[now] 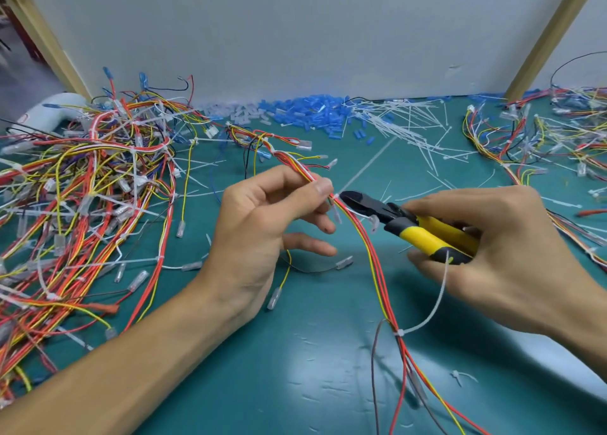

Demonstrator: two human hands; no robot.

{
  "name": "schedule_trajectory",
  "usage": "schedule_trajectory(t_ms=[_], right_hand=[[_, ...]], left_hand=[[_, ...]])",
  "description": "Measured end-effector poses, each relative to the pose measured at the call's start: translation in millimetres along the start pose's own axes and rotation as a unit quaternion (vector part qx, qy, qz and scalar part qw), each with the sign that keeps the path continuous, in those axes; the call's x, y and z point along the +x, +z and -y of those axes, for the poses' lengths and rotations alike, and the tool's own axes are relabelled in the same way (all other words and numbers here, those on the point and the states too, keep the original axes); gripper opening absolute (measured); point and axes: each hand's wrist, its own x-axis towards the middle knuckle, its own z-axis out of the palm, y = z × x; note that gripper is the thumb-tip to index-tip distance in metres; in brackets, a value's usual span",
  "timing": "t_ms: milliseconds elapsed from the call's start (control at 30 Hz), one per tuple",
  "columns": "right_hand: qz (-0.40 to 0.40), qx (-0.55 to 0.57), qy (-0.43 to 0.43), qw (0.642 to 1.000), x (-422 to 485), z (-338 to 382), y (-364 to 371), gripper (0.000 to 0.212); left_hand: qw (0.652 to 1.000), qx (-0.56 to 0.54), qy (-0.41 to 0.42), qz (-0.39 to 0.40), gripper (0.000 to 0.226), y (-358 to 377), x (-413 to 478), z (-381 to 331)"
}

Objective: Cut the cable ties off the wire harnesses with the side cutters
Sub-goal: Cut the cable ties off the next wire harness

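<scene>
My left hand [262,224] pinches a red, yellow and orange wire harness [372,257] between thumb and fingers above the green mat. My right hand [499,254] grips the yellow-and-black side cutters [410,224]. The cutters' black jaws [353,199] sit right beside a white cable tie [335,197] on the harness, just past my left fingertips. Lower down the same harness, a second white cable tie [427,316] wraps the wires, its long tail curving up toward the cutter handles.
A large tangle of harnesses [85,184] covers the left of the mat, another pile [545,135] lies at the right. Cut white ties [410,129] and blue sleeves [312,112] are heaped along the back wall. Loose wires with clear terminals lie near my left wrist.
</scene>
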Motion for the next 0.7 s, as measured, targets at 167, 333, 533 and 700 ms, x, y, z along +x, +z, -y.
schedule_trajectory(t_ms=[167,333,533,700], right_hand=[[0.0,-0.055,-0.014,0.998,-1,0,0,0.026],[0.001,-0.099,-0.028,0.995,0,-2,-5,0.033],[-0.003,-0.014,-0.018,1.0,0,0,1,0.023],[0.033,0.036,0.017,0.999,-1,1,8,0.024]], left_hand=[[0.998,0.011,-0.067,0.014,0.021,-1,0,-3],[0.994,-0.005,-0.098,0.05,0.028,2,-1,-1],[0.996,-0.029,-0.067,0.053,0.023,2,0,0],[0.999,0.003,-0.029,0.039,0.022,4,-3,3]])
